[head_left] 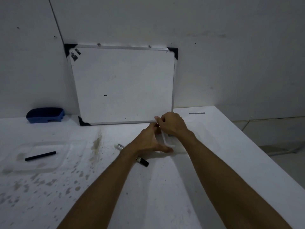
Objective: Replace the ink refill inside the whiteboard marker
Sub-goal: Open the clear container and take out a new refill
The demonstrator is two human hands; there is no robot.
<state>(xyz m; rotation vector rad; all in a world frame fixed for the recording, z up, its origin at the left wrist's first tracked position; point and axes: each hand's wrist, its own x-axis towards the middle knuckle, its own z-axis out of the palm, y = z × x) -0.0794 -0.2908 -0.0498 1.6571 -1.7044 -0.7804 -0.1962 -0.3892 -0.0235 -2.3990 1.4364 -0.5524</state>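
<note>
Table (165, 187) was white, with grey-brown blotches on its left part. Whiteboard (123, 85) was white, silver frame, black corner caps. Eraser (45, 115) was blue with a dark pad. Refill stick (40, 156) was black. Marker (143, 161) was white-barrelled, black cap.

Both forearms are bare right up to the frame's edge, no sleeves showing; the left hand (148, 139) and right hand (173, 123) wear nothing.

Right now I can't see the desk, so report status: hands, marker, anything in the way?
Both hands, left and right, on clear container lid. Marker lies under left wrist, untouched. Black refill waits far left.
</note>
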